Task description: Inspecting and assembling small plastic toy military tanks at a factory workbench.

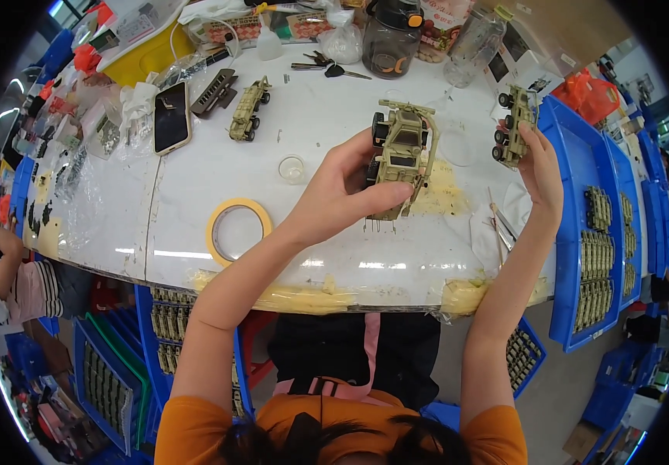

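My left hand [347, 191] is closed around a camouflage-coloured toy military truck [404, 147], its cab and black wheels turned up toward me above the middle of the table. At the right, beside a blue tray, my right hand [542, 172] grips a second toy truck [517, 128] with its black wheels facing left. A third toy truck [248, 108] lies on the table at the far left of centre. Next to it rests a dark slotted plastic part [215, 92]. Nearest my left forearm is a roll of yellow masking tape [214, 242], lying flat.
A blue tray [557, 310] with rows of toy trucks stands at the right edge. Tweezers [505, 231] lie near my right forearm. A phone [171, 118], a small clear cup [291, 168], keys [334, 70] and a dark bottle [393, 39] are on the table. Another person's arm [7, 260] shows far left.
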`<state>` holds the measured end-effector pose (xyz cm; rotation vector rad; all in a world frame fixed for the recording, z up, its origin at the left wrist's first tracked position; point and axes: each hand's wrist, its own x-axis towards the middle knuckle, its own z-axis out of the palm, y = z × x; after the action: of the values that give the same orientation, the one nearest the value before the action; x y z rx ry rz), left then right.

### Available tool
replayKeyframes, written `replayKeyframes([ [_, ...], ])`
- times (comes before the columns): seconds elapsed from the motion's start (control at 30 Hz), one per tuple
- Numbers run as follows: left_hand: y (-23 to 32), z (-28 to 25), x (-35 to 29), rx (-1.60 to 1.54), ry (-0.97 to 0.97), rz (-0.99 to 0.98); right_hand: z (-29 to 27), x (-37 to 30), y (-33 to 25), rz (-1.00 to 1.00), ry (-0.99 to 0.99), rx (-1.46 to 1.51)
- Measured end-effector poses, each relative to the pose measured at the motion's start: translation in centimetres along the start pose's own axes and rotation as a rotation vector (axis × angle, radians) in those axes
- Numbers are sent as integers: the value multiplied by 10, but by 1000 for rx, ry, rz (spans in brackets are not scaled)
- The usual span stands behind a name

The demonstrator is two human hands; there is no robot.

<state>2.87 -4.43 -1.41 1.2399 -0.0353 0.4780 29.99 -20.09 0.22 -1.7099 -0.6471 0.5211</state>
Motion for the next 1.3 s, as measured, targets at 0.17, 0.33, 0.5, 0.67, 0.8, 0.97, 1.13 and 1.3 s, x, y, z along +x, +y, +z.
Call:
replayKeyframes([
  [0.17, 7, -3, 3, 93, 35, 46, 50, -38, -30, -178, -263, 403],
  [0.33, 7, -6, 9, 147, 70, 77, 89, -49, -26, -338, -362, 596],
  [0.5, 6, -9, 14, 138, 96, 116, 103, -52, -26, -315, -402, 648],
  [0.67, 5, -9, 15, 148, 105, 120, 105, -52, -19, -210, -396, 647],
  [0.8, 5, -10, 15, 164, 106, 123, 110, -52, -13, -155, -393, 650],
  [0.97, 7, -13, 14, 184, 97, 130, 119, -54, -13, -226, -367, 635],
  [1.13, 9, -14, 13, 197, 88, 102, 123, -57, -14, -283, -351, 607],
  [1.3, 8, -15, 12, 214, 91, 83, 123, -61, -19, -304, -343, 563],
])
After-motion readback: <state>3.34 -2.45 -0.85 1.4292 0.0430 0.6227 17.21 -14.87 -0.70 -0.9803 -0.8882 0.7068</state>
